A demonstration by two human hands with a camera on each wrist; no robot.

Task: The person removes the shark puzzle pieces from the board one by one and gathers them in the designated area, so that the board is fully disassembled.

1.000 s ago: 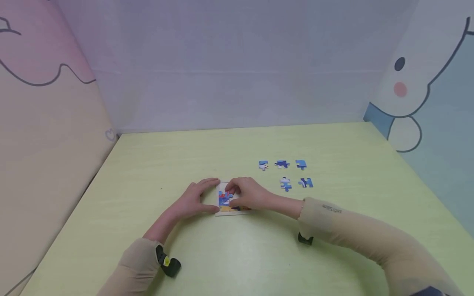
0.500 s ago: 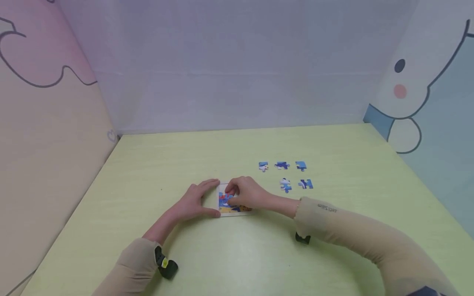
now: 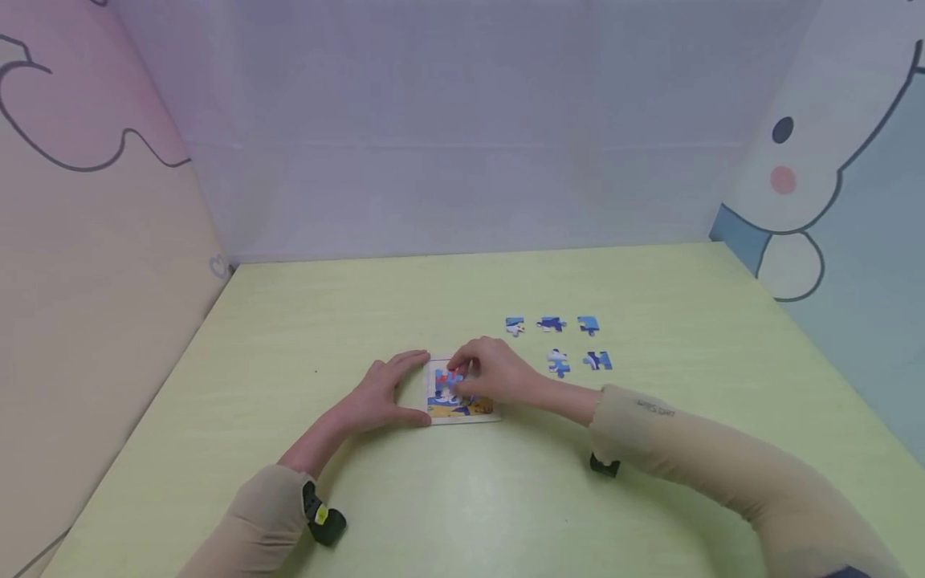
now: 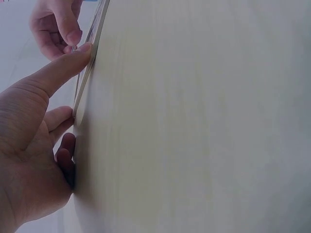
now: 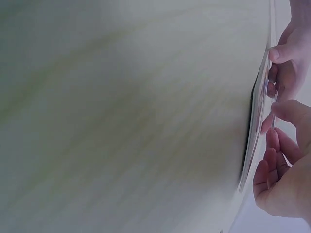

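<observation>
Head view: a small square white-framed jigsaw board (image 3: 462, 411) with a blue, red and yellow picture lies flat on the pale green table (image 3: 462, 498), near the table's centre. The left hand (image 3: 383, 389) rests at the board's 9 o'clock edge, fingers nearly straight, thumb against the near corner; it braces the frame without closing round it. The right hand (image 3: 495, 373) covers the board from 3 o'clock, fingers curled, fingertips pinching a small piece (image 3: 454, 376) at the board's upper area. Five loose blue-and-white jigsaw pieces (image 3: 558, 343) lie in two rows at 2 o'clock from the board, apart from both hands. A dark wrist-mounted camera unit (image 3: 323, 518) sits on the left sleeve.

Left wrist view: the left hand (image 4: 34, 145) shows its thumb extended along the board (image 4: 90, 63) edge, touching it; the remaining fingers lie loosely bent against the table. The right hand's fingers (image 4: 58, 29) appear at 11 o'clock, curled above the board.

Right wrist view: the right hand (image 5: 284, 179) hangs over the board (image 5: 257, 121), seen edge-on; the fingers are curled. The left hand's fingers (image 5: 286, 53) touch the board at 1 o'clock.
</observation>
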